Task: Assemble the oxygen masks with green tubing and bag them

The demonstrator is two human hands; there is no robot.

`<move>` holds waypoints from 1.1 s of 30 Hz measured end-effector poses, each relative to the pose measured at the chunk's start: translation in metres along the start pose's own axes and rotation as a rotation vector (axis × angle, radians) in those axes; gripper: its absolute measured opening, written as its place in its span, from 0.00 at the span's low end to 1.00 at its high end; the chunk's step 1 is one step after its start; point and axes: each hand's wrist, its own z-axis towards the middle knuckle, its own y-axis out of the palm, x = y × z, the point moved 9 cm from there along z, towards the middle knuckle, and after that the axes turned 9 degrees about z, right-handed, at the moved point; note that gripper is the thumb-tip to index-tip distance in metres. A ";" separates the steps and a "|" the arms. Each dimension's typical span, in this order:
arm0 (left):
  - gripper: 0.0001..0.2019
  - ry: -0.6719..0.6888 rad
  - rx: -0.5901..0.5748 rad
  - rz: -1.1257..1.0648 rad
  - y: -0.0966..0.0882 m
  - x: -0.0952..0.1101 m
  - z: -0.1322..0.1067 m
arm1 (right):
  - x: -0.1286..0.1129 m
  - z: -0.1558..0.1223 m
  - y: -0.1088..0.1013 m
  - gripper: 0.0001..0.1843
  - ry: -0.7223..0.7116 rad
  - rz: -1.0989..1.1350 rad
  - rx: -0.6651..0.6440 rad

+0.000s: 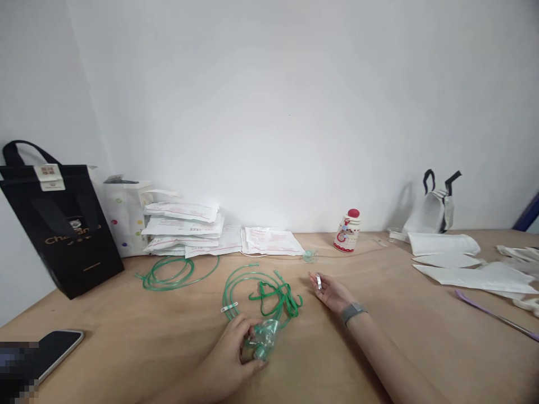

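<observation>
My left hand [236,350] is closed around a clear, green-tinted oxygen mask [264,341] low at the front middle of the table. My right hand [332,293], with a grey band at the wrist, is palm up and pinches a small silvery-white strip [319,281]. Behind the mask lies a coil of green tubing [227,286], with a similar white strip [229,307] across its left side. A bundle of green elastic strap [278,298] rests on the coil's right part. Beyond my right hand lies a small clear plastic piece [310,256].
At the left stand a black bag [76,230] and a dotted white bag [126,216], with a phone [54,348] in front. Stacked white packets [183,224] and another green tube coil [168,275] lie behind. A red-capped bottle [347,231] and white wrappers [467,275] are to the right.
</observation>
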 end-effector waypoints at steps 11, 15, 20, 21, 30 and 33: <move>0.19 -0.249 0.106 -0.733 -0.009 -0.042 0.019 | 0.008 -0.052 0.074 0.06 0.100 0.160 -0.292; 0.16 -0.262 0.159 -0.873 -0.016 -0.040 0.017 | 0.009 -0.079 0.108 0.09 0.032 -0.009 -0.455; 0.20 -0.267 0.203 -0.827 -0.016 -0.042 0.018 | 0.027 -0.101 0.129 0.14 0.034 -0.110 -0.482; 0.20 -0.275 0.213 -0.797 -0.015 -0.043 0.019 | 0.031 -0.104 0.132 0.14 0.045 -0.105 -0.487; 0.20 -0.238 0.223 -0.729 -0.012 -0.049 0.021 | 0.052 -0.124 0.154 0.16 0.065 -0.064 -0.639; 0.17 -0.231 0.196 -0.711 -0.014 -0.044 0.020 | 0.055 -0.119 0.150 0.17 0.060 -0.097 -0.605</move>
